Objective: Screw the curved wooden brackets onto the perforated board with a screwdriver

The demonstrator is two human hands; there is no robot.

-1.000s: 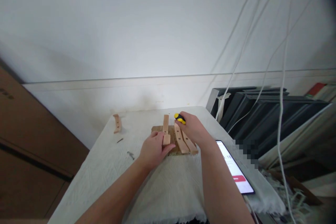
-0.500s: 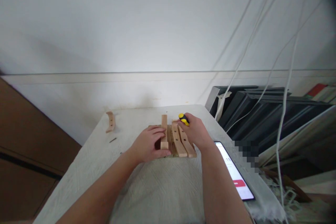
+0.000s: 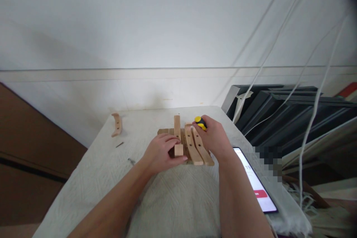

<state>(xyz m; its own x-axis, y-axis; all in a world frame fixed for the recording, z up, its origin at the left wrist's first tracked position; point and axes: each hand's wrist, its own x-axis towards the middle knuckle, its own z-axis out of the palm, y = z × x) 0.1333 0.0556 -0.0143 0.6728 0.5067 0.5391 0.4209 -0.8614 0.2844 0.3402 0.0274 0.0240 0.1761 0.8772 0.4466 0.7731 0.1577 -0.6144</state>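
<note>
A flat wooden board point(image 3: 163, 132) lies on the white cloth-covered table point(image 3: 173, 200). Three light wooden slats rest on it: an upright straight slat point(image 3: 177, 134) and two curved slats point(image 3: 195, 145) with holes. My left hand point(image 3: 160, 154) is closed on the straight slat, fingers on its left side and thumb under its near end. My right hand point(image 3: 213, 135) is wrapped round a yellow and black screwdriver handle point(image 3: 200, 122), held at the far end of the curved slats. The tool's tip is hidden.
A loose curved wooden piece point(image 3: 116, 124) lies at the table's far left, with small screws point(image 3: 131, 161) nearer. A phone point(image 3: 256, 184) with a lit screen lies to the right. Dark frames point(image 3: 292, 113) lean beyond the right edge, white cables point(image 3: 315, 104) hanging over them. A brown door point(image 3: 30, 145) stands left.
Both hands have kept their grips. The view has shifted slightly, and the right hand with the screwdriver has edged a little to the right along the slats.
</note>
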